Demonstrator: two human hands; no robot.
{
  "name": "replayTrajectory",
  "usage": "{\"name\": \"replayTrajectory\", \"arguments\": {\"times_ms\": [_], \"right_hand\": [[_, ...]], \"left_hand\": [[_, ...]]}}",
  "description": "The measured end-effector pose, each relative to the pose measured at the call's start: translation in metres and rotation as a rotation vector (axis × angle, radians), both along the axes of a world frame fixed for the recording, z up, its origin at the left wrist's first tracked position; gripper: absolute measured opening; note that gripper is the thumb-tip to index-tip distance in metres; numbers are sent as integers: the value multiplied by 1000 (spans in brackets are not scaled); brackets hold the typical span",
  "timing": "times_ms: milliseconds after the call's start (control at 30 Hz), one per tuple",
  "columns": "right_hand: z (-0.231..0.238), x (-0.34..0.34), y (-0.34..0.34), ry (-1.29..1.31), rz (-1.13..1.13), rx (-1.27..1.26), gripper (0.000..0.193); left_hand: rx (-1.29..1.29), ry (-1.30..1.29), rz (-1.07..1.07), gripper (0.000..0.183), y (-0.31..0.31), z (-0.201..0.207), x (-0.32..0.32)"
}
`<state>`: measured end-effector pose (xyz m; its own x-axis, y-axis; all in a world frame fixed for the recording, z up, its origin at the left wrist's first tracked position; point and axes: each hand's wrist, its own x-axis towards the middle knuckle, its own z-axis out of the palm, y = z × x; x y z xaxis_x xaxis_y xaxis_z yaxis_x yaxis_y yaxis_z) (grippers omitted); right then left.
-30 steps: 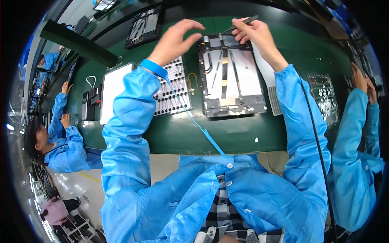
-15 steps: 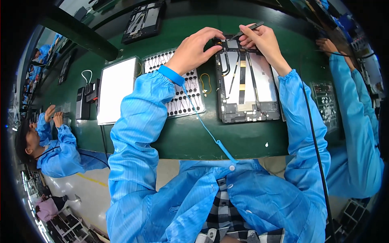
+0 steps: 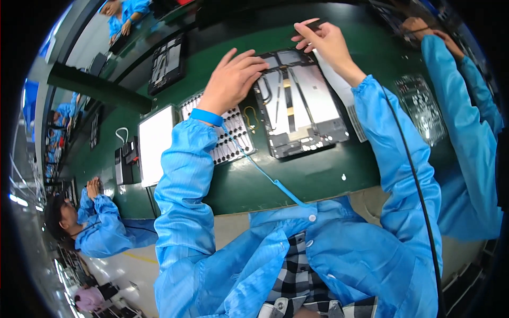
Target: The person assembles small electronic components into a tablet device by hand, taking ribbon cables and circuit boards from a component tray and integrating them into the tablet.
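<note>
An opened tablet (image 3: 321, 103) lies on the green bench in front of me, its silvery inside, dark strips and flat cables facing up. My left hand (image 3: 229, 80) has its fingers stretched out, the tips at the tablet's upper left edge. A blue wrist strap (image 3: 207, 116) with a coiled cord circles that wrist. Above the tablet's upper right corner, my right hand (image 3: 326, 45) is closed on dark tweezers (image 3: 313, 25), held off the tablet. Under my left forearm, partly hidden, sits a clear tray (image 3: 233, 146) of small black round parts with leads.
A bright white panel (image 3: 157, 146) stands left of the tray, beside a black device (image 3: 123, 164). Another opened tablet (image 3: 167, 63) lies far left, near a green post (image 3: 101, 90). Clear trays (image 3: 421, 108) lie right. A black cable (image 3: 408, 143) crosses my right arm. Co-workers sit either side.
My right hand has lifted the tweezers up and away from the tablet's top edge. The left hand's fingers have spread and shifted left. The whole view has turned somewhat.
</note>
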<state>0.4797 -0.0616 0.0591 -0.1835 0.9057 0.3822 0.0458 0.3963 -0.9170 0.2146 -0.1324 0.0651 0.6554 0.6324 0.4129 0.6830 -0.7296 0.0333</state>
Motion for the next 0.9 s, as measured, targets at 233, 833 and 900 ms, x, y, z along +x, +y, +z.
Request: {"name": "replayTrajectory", "arguments": {"times_ms": [233, 833, 900], "right_hand": [[-19, 127, -73, -77, -66, -69, 30], [-46, 160, -105, -219, 38, -270, 29], [-44, 160, -103, -251, 36, -280, 29]], "left_hand": [[-104, -56, -245, 29, -18, 39, 58], [-226, 397, -358, 47, -41, -7, 172], [-183, 281, -392, 44, -39, -11, 173]]}}
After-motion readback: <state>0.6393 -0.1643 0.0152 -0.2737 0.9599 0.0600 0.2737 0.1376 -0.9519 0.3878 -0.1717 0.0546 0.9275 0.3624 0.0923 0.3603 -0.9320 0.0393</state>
